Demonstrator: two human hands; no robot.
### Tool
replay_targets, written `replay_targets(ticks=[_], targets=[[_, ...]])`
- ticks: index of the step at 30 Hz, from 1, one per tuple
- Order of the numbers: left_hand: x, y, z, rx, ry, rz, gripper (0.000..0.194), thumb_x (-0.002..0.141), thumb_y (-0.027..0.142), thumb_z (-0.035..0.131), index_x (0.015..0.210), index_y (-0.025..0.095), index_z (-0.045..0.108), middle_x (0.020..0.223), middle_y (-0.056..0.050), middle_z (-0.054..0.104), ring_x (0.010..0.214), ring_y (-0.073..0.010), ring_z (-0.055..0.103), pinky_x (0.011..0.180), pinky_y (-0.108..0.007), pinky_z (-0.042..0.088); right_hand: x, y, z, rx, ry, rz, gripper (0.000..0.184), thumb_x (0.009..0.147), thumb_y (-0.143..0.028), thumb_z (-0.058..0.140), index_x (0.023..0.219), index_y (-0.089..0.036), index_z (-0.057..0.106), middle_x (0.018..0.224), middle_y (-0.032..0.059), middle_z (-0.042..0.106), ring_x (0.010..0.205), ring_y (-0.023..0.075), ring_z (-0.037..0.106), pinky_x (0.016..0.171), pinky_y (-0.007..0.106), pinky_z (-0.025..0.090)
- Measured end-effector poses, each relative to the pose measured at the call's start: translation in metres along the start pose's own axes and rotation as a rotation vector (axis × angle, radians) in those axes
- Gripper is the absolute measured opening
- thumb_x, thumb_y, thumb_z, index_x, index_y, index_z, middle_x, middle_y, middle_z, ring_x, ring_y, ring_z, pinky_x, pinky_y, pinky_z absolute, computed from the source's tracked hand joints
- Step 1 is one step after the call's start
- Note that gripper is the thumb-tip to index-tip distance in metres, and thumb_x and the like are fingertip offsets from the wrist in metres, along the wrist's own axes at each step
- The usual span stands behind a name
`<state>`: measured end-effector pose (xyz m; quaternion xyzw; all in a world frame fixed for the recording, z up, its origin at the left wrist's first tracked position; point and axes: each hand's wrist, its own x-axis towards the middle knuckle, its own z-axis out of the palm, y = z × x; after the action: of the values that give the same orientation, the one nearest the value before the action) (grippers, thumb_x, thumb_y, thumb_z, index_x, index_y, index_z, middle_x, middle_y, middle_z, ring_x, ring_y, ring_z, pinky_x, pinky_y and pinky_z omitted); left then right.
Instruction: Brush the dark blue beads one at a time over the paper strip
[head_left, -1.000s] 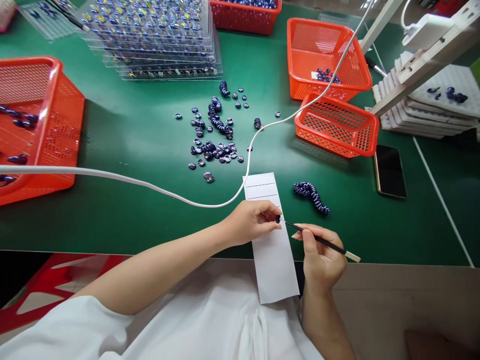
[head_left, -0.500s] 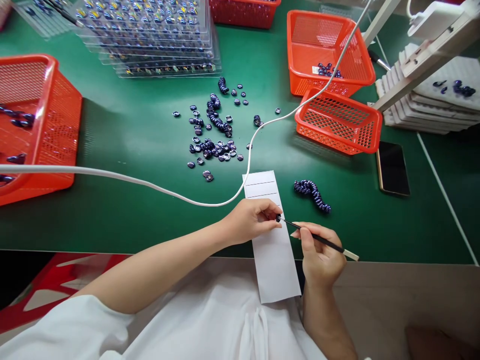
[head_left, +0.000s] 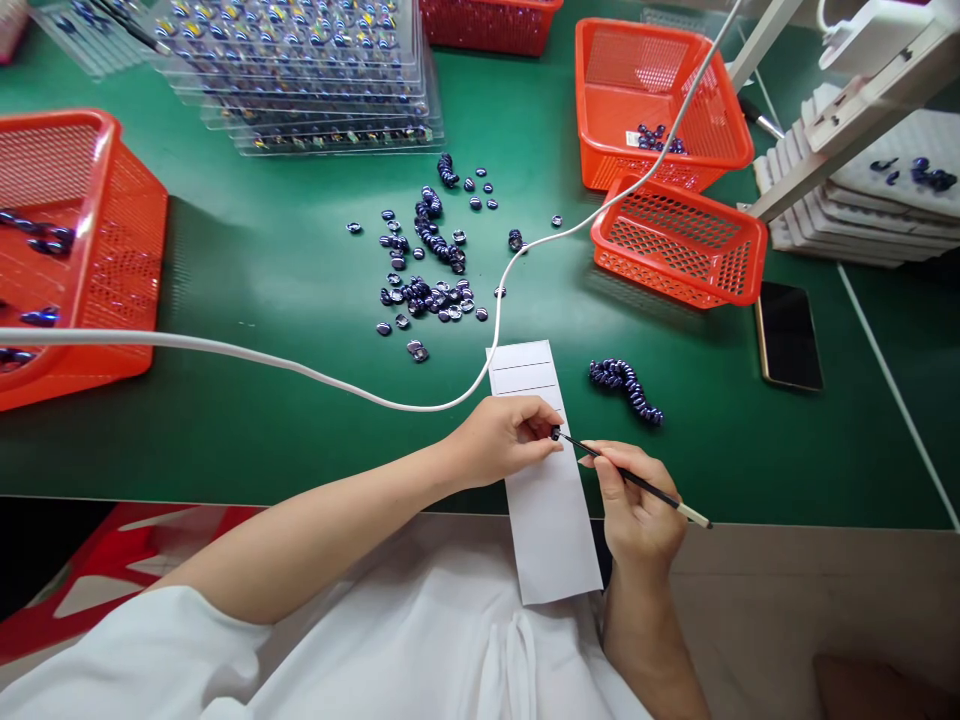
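Observation:
Between the thumb and fingertips of my left hand (head_left: 514, 437) is a small dark bead-like piece (head_left: 556, 433), mostly hidden by the fingers. My right hand (head_left: 637, 500) grips a thin black brush (head_left: 651, 488) with a pale end, and its tip meets the dark piece. Under my left hand lies a white paper strip (head_left: 551, 540) with ruled lines, its lower end hanging over the table edge. A curved row of shiny dark blue pieces (head_left: 626, 388) rests to the right of the paper. More loose dark blue pieces (head_left: 431, 298) are scattered beyond my left hand.
A white cable (head_left: 360, 393) crosses the table. Orange baskets stand at the left (head_left: 124, 240) and back right (head_left: 679, 245). Stacked clear trays (head_left: 337, 140) are at the back. A phone (head_left: 789, 335) lies by white stacked pads (head_left: 840, 220) and a metal stand (head_left: 817, 165).
My right hand has shifted slightly left and the brush has turned a little in its fingers. My left hand keeps its hold on the dark piece almost unmoved.

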<state>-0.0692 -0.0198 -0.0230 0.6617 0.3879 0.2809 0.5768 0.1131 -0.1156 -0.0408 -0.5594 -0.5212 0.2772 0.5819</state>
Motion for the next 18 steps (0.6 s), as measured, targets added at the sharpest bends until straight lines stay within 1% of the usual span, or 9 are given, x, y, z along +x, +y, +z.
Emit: replay_targets(ticks=[3, 6, 8, 13, 15, 18], targets=[[0.0003, -0.0006, 0.0005, 0.009, 0.017, 0.007, 0.021, 0.078, 0.025, 0.073, 0.095, 0.012, 0.071, 0.077, -0.003, 0.071, 0.067, -0.0115, 0.065, 0.064, -0.021, 0.054, 0.0014, 0.0009, -0.0038, 0.007, -0.083, -0.062, 0.023, 0.09, -0.011, 0.067, 0.106, -0.028, 0.071, 0.107, 0.0038, 0.077, 0.093, 0.0205, 0.074, 0.078, 0.041, 0.065], [0.0002, -0.0004, 0.0011, 0.005, 0.028, 0.003, 0.021, 0.078, 0.025, 0.072, 0.095, 0.012, 0.071, 0.077, -0.003, 0.07, 0.067, -0.0115, 0.065, 0.064, -0.021, 0.054, 0.002, 0.001, -0.0051, 0.014, -0.103, -0.082, 0.025, 0.09, -0.01, 0.066, 0.106, -0.028, 0.071, 0.11, 0.0039, 0.076, 0.093, 0.0204, 0.074, 0.078, 0.041, 0.065], [0.0001, -0.0001, 0.0016, 0.006, 0.026, 0.001, 0.021, 0.079, 0.024, 0.071, 0.096, 0.012, 0.071, 0.077, -0.003, 0.07, 0.067, -0.0113, 0.064, 0.063, -0.021, 0.054, 0.0019, 0.0008, -0.0048, 0.014, -0.08, -0.066, 0.023, 0.09, -0.01, 0.066, 0.106, -0.027, 0.072, 0.108, 0.0042, 0.076, 0.09, 0.02, 0.075, 0.077, 0.04, 0.065], [-0.0001, -0.001, 0.0023, 0.03, 0.024, 0.018, 0.019, 0.079, 0.022, 0.069, 0.096, 0.013, 0.071, 0.077, -0.003, 0.07, 0.066, -0.0106, 0.063, 0.062, -0.021, 0.053, 0.0019, 0.0013, -0.0026, 0.013, -0.026, -0.013, 0.02, 0.091, -0.012, 0.066, 0.106, -0.024, 0.072, 0.104, 0.0045, 0.077, 0.077, 0.0178, 0.075, 0.068, 0.035, 0.064], [0.0, -0.0017, 0.0022, 0.038, 0.026, 0.023, 0.019, 0.079, 0.021, 0.069, 0.095, 0.013, 0.071, 0.076, -0.002, 0.069, 0.065, -0.0105, 0.063, 0.062, -0.02, 0.053, 0.0025, 0.0017, -0.0016, 0.018, -0.009, -0.02, 0.019, 0.091, -0.012, 0.066, 0.104, -0.024, 0.072, 0.104, 0.0044, 0.077, 0.077, 0.0179, 0.075, 0.069, 0.036, 0.064], [0.0001, -0.0017, 0.002, 0.045, 0.025, 0.03, 0.017, 0.077, 0.019, 0.068, 0.094, 0.013, 0.07, 0.075, -0.002, 0.069, 0.065, -0.0103, 0.063, 0.062, -0.02, 0.053, 0.0037, 0.0014, 0.0, 0.031, 0.088, -0.045, 0.017, 0.091, -0.012, 0.067, 0.103, -0.024, 0.071, 0.103, 0.0036, 0.077, 0.076, 0.0177, 0.075, 0.073, 0.038, 0.063]])
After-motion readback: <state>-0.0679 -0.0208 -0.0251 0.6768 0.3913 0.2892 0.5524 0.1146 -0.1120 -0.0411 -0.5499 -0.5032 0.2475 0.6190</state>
